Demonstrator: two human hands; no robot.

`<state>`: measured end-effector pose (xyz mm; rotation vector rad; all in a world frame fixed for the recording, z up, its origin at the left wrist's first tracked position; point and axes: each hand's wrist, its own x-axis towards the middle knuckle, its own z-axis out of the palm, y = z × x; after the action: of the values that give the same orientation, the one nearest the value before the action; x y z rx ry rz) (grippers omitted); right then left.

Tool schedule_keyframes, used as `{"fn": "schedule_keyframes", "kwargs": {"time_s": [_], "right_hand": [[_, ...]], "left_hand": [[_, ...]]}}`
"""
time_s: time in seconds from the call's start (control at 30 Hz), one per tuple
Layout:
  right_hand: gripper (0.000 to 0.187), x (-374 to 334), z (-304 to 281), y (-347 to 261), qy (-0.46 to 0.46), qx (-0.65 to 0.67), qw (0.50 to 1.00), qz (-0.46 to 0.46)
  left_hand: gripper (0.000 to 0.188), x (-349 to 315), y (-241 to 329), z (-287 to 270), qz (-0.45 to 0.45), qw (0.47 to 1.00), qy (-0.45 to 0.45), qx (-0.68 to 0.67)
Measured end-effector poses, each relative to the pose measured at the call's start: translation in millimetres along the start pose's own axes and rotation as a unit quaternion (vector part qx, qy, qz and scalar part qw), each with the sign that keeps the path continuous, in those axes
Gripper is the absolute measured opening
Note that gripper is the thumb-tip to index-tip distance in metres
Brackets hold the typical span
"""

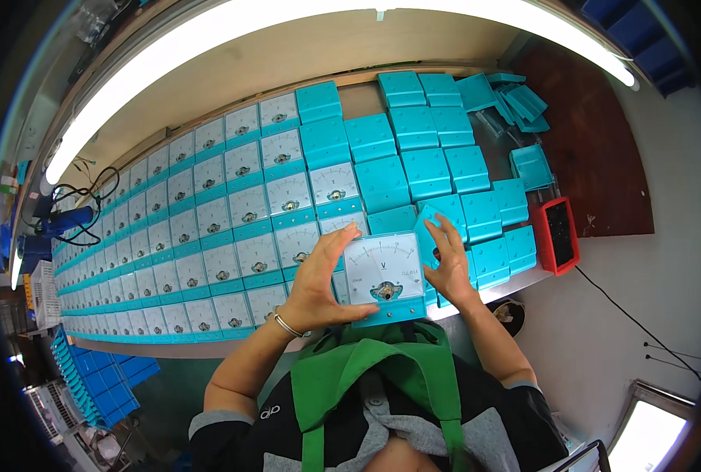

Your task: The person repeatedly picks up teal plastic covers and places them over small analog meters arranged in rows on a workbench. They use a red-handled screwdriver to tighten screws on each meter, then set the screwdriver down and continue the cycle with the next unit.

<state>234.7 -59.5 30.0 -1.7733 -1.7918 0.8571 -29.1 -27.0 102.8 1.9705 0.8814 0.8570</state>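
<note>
A panel voltmeter (382, 266) with a white dial, a needle and a teal base is held in front of me, dial facing up. My left hand (319, 285) grips its left side, thumb along the lower edge and fingers at the upper left corner. Beside the meter's right edge is my right hand (454, 269), cupped with thumb and fingers apart. A small dark red spot shows by its fingers; I cannot make out what it is. Teal covers (476, 214) lie behind and under that hand.
Rows of similar meters (248, 216) fill the bench to the left. Several loose teal covers (527, 106) are piled at the far right. A red tray (573, 256) with dark small parts stands at the bench's right end. Blue boxes (103, 385) are stacked low on the left.
</note>
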Motion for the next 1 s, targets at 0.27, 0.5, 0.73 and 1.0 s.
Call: {"fn": "schedule_keyframes", "kwargs": {"time_s": [0.27,0.5,0.73,1.0], "right_hand": [[0.034,-18,9,-50,-0.169,0.685,0.642,0.300],[0.056,-19,8,-49,-0.217,0.702,0.606,0.305],[0.065,-21,8,-50,-0.216,0.711,0.583,0.328],[0.061,-16,21,-41,-0.228,0.711,0.574,0.336]], "left_hand": [[0.112,2,-2,3,0.007,1.000,0.007,-0.009],[0.110,5,-4,5,0.015,1.000,0.001,-0.003],[0.107,7,-4,1,0.034,0.999,-0.007,0.008],[0.102,9,-6,-1,0.047,0.999,-0.018,0.017]]}}
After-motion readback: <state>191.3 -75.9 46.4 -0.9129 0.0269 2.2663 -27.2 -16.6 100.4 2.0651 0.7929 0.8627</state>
